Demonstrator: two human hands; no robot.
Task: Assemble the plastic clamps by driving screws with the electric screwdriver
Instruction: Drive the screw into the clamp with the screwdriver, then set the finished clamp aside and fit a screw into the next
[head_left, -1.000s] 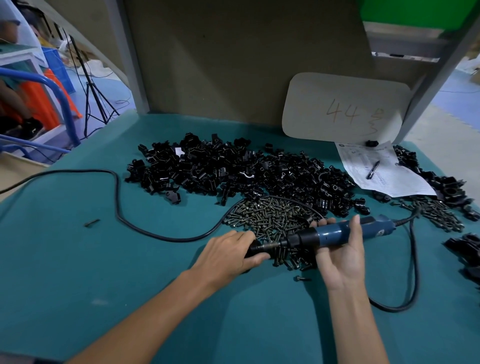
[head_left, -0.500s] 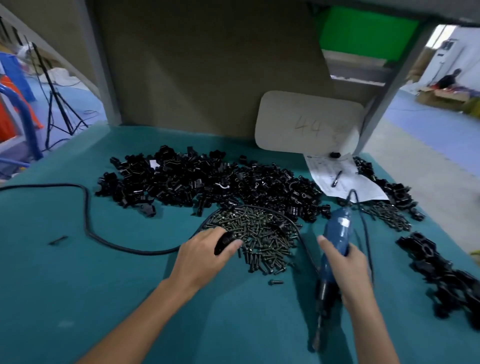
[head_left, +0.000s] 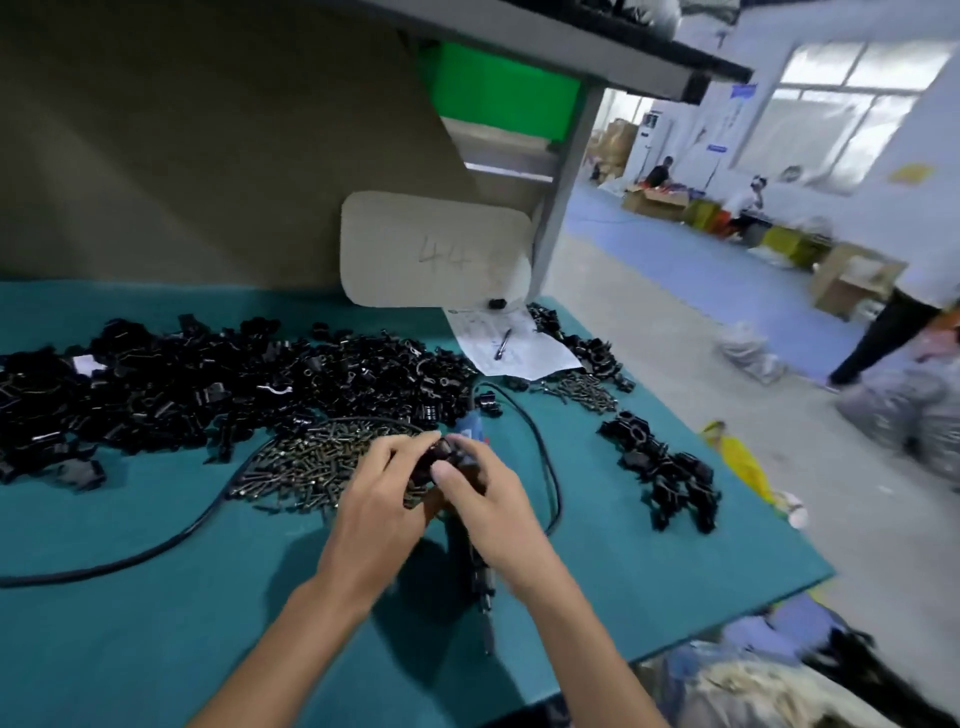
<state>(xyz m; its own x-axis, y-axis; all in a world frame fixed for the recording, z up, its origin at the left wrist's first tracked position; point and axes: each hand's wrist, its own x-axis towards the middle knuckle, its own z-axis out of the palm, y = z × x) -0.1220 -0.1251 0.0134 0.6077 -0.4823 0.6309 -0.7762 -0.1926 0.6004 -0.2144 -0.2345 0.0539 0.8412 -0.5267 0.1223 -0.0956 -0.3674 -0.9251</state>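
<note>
Both hands meet over the near edge of the screw pile (head_left: 322, 467). The left hand (head_left: 384, 499) and the right hand (head_left: 491, 501) each pinch the same small black clamp (head_left: 448, 458) between thumb and curled fingertips, holding it just above the table (head_left: 156, 597).

The electric screwdriver (head_left: 480, 574) runs under the right hand. Its long axis lies nearly straight toward the person, the blue rear end past the knuckles and the bit at the near end, pointing away from the clamp. Whether the lower fingers of the right hand grip it or it merely lies on the mat cannot be told. The right hand is the nearer one to it. To meet the clamp, the tool would probably have to be turned end for end or the clamp brought down to the bit.

The tool's cable (head_left: 543, 457) loops just right of the hands and could snag a swing. Loose clamp parts (head_left: 234, 384) are heaped beyond the screws. A cluster of clamps (head_left: 665, 473) lies well to the right, and a sheet of paper (head_left: 519, 356) farther back.
</note>
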